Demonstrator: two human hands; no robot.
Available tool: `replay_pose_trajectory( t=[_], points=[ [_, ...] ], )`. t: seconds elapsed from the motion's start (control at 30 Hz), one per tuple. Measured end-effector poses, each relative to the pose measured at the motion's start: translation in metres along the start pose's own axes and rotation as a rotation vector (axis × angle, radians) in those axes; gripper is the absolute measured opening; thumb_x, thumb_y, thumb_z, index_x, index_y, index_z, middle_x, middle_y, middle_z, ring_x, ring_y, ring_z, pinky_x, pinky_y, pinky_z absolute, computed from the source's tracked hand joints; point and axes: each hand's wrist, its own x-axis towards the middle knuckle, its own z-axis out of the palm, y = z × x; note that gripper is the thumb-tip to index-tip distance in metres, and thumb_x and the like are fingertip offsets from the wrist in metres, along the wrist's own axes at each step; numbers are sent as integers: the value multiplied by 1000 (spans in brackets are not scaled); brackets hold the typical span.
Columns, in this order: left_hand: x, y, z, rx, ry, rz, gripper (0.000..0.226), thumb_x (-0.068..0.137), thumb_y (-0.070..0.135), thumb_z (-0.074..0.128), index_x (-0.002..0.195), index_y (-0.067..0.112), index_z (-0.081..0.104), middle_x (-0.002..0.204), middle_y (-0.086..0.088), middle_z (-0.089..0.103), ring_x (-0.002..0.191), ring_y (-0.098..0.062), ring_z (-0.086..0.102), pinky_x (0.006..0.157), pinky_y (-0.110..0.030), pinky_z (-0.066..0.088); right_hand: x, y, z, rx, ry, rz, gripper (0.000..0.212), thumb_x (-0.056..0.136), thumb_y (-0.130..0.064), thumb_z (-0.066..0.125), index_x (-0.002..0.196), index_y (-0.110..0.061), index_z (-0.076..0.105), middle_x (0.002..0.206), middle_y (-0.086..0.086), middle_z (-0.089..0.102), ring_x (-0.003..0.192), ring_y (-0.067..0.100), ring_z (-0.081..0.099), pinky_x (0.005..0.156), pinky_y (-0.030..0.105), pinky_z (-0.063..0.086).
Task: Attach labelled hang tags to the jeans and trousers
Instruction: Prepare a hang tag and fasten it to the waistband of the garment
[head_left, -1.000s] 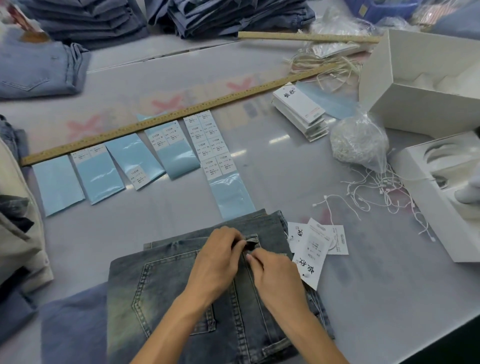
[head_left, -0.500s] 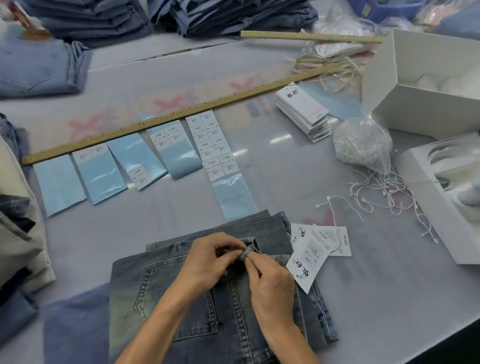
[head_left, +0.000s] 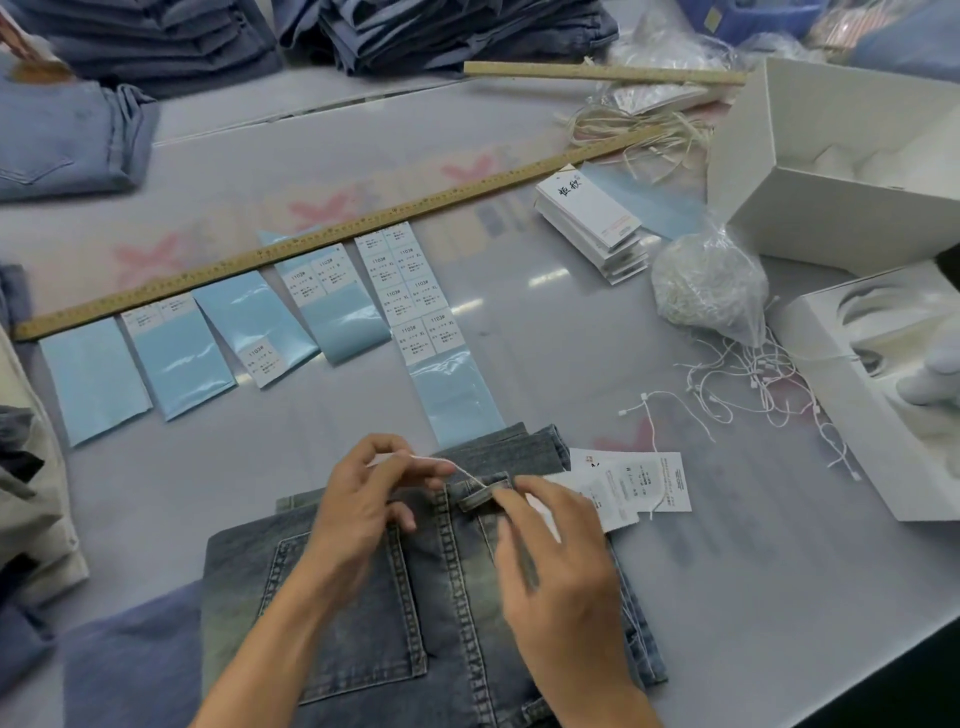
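Observation:
Folded washed-blue jeans (head_left: 415, 597) lie at the near table edge, back pocket up. My left hand (head_left: 363, 509) pinches a white string (head_left: 457, 470) that runs through the belt loop (head_left: 485, 496) at the waistband. My right hand (head_left: 550, 566) hovers over the jeans, its fingertips at the belt loop; it is blurred and I cannot tell if it grips anything. White hang tags (head_left: 628, 483) lie beside the waistband on the right, partly behind my right hand.
Blue label strips (head_left: 332, 306) with size stickers hang under a long wooden ruler (head_left: 332, 244). A stack of tags (head_left: 592, 218), a bag of strings (head_left: 706, 291), loose strings (head_left: 748, 374) and white boxes (head_left: 852, 171) sit right. Jeans piles (head_left: 441, 31) line the far edge.
My left hand has pulled the white string leftward out through the belt loop. My right hand has let go of the loop and loosened its fingers. The tags slid closer to the waistband.

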Motion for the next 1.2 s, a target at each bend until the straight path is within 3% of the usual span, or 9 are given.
replay_pose_trajectory(
  t=[0.07,0.17,0.27,0.37,0.57,0.67,0.8,0.97,1.2],
  points=[
    [-6,7,-11,-110,56,37,14,104,10,49,95,17,58,102,-21,76,84,-23,73,42,-20,44,1,17,-8,10,15,47,29,97,-17,60,126,-17,68,123,-3,58,119,10,50,106,21,41],
    [-7,17,-18,21,106,165,24,101,8,55,88,24,67,103,-10,76,76,-13,65,46,-19,47,6,42,-9,79,-227,237,36,97,-16,66,132,-25,63,120,-14,58,116,6,49,104,25,42],
    [-4,30,-16,97,120,245,27,102,9,54,88,27,68,106,-5,73,79,-14,64,50,-21,51,12,47,0,69,-340,213,33,95,-20,69,128,-24,66,113,-15,61,109,8,53,96,27,46],
    [-4,42,-6,23,25,250,18,105,12,49,95,21,60,106,-12,76,86,-22,69,47,-22,49,20,43,11,34,-325,159,28,95,-19,69,123,-18,69,108,-10,62,103,10,55,88,22,44],
    [-10,42,33,25,-140,235,9,88,13,70,84,20,75,77,-15,75,55,-16,59,55,-19,48,26,37,14,71,-256,124,7,92,-11,72,98,-15,73,93,-6,66,88,9,57,78,18,44],
    [-14,35,46,72,-191,214,6,85,13,73,86,19,76,76,-10,75,66,-12,66,62,-19,51,26,34,10,288,-242,334,10,94,-15,70,96,-25,70,92,-14,68,87,5,63,74,16,49],
    [-17,24,53,172,-195,200,5,84,21,73,85,25,76,80,-3,74,70,-22,60,67,-37,49,27,30,-7,568,-205,469,20,92,-15,72,95,-35,73,93,-12,74,91,10,70,75,14,53],
    [-18,28,55,180,-262,233,11,95,20,65,90,29,69,98,-5,77,66,-8,60,59,-17,47,31,28,-21,728,-144,514,25,91,-8,73,95,-32,77,92,-2,76,89,19,72,79,27,59],
    [-13,23,52,241,-204,248,20,97,9,67,95,28,72,83,-3,72,64,-14,61,58,-18,48,30,26,-25,773,-161,512,27,90,-5,73,96,-31,78,94,-4,76,91,13,72,77,17,55]
  ],
)
